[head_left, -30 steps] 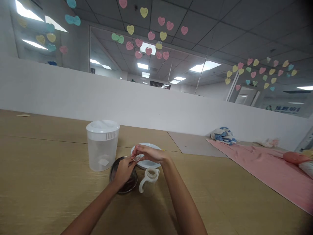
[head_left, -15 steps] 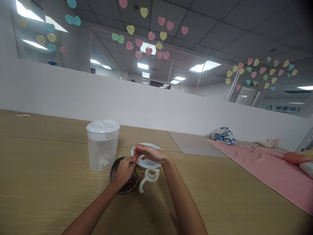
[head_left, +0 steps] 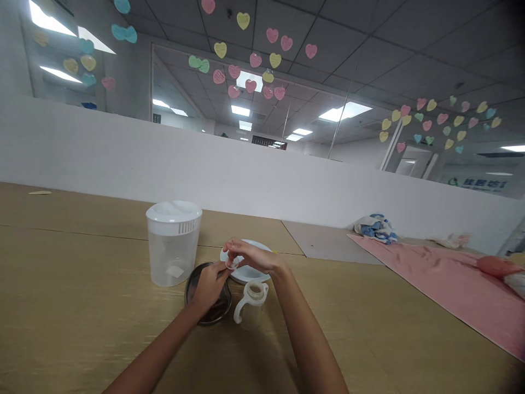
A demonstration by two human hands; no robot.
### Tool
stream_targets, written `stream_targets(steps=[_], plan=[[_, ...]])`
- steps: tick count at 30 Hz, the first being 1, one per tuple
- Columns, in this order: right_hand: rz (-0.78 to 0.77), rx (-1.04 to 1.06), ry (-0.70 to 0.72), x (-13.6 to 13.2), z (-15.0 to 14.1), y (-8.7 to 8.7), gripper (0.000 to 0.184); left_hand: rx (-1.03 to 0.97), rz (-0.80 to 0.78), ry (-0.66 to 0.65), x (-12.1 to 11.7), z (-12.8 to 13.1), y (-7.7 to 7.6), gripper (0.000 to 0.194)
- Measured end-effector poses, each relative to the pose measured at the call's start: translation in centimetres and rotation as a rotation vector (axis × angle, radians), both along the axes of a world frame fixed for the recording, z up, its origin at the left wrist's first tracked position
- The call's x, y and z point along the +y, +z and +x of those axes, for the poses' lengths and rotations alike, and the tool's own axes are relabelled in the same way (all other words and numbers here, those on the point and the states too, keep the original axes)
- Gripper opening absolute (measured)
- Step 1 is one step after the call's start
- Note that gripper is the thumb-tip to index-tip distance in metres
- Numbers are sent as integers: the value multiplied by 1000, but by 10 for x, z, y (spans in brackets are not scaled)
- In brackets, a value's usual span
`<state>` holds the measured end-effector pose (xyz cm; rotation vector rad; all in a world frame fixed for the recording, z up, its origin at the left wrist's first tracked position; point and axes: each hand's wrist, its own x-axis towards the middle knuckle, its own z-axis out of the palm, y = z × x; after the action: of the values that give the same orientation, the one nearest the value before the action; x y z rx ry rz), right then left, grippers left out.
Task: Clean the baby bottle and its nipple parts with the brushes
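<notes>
My left hand [head_left: 210, 283] is closed, pinching a small clear round piece [head_left: 232, 265] over the dishes. From the other side my right hand [head_left: 253, 257] arches over, its bent fingertips pressed at the same piece. What kind of thing the piece is I cannot make out. Under my left hand lies a dark, shiny metal dish [head_left: 218, 316]. A white plate [head_left: 251, 277] sits behind, partly hidden by my right hand. Just in front of the plate stands a clear jug [head_left: 251, 316] with a white collar and handle, its top uncovered.
A translucent bucket [head_left: 171, 254] with a white lid stands behind and left of the dark dish. A pink cloth [head_left: 426, 279] covers the table's right side, with a crumpled blue-and-white cloth [head_left: 375, 229] at its far edge. A low white wall [head_left: 229, 169] runs along the back.
My right fingers have curled down onto the clear round piece, which now faces up more as a ring. My left hand has hardly moved; the dishes stay put.
</notes>
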<state>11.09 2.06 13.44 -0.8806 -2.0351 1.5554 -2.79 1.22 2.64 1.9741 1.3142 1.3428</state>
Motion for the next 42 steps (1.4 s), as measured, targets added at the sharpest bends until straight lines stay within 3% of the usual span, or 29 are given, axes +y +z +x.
stream_targets(steps=[8,19,24,42], plan=[[-4,48,-35,4,0,-3,39,-21,7,-17,2,0,-1,30],[-74,-61,-75,6,7,-1,51,-35,-9,-13,0,0,0,31],[-21,-141,-17,3,6,2,50,-40,-9,-4,1,-1,-1,32],[83,-281,-23,-1,5,6,47,-25,50,11,2,0,-2,27]])
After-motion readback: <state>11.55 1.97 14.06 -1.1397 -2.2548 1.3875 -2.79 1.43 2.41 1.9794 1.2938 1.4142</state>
